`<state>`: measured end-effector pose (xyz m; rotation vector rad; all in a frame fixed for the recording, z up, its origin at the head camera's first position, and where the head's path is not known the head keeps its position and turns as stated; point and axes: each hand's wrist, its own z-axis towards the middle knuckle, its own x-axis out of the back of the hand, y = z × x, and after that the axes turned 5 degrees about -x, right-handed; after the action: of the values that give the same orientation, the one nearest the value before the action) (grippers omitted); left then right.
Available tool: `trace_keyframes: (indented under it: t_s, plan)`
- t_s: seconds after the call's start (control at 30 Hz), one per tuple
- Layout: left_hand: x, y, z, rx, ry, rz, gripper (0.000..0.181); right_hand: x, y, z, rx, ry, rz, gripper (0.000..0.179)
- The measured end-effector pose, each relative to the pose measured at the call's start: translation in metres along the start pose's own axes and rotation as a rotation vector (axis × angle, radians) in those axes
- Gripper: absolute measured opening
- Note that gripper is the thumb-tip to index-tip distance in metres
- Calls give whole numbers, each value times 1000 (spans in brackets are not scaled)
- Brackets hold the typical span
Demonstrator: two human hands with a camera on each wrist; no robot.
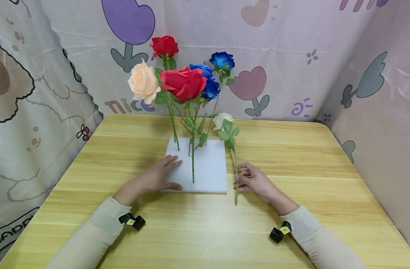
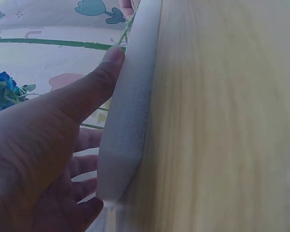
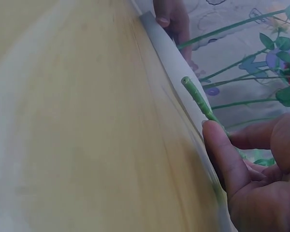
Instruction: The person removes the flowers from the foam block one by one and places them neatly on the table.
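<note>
On the left edge of a white foam board (image 1: 210, 170) rests my left hand (image 1: 157, 173), its fingers spread and lying on the top. The left wrist view shows the thumb (image 2: 113, 58) against the board's near edge. Just right of the board, my right hand (image 1: 253, 181) pinches the green stem of a white rose (image 1: 222, 121) between thumb and fingers. The rose's head points away from me; in the right wrist view its cut stem end (image 3: 186, 81) sticks out past the fingertips. Part of the stem is hidden behind the fingers.
Several artificial roses stand upright in the board: a large red rose (image 1: 183, 84), another red rose behind, a peach rose (image 1: 143, 82) at left, and blue roses (image 1: 222, 60) at right. The wooden table (image 1: 309, 157) meets printed curtains (image 1: 285, 48) at the back and sides.
</note>
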<state>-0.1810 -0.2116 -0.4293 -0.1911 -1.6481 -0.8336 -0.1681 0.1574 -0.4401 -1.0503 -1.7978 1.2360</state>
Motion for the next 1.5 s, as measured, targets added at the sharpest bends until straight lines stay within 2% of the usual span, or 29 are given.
trace_keyframes:
  t_s: [0.47, 0.7, 0.97, 1.17, 1.37, 1.5]
  plan:
    - [-1, 0, -1, -5, 1, -6, 100, -8, 1, 4, -33, 43, -17, 43]
    - [-3, -2, -1, 4, -1, 5, 102, -10, -3, 6, -31, 93, -145, 35]
    - [-1, -1, -1, -6, 0, 9, 101, -11, -8, 8, -73, 181, -218, 31]
    - [0, -1, -1, -6, -1, 4, 101, -9, -8, 9, -68, 183, -303, 28]
    - [-1, -2, -1, -9, 4, 13, 102, -7, -9, 13, -56, 162, -332, 31]
    - [-2, -2, -1, -21, 9, 16, 101, -4, -9, 13, -40, 178, -366, 32]
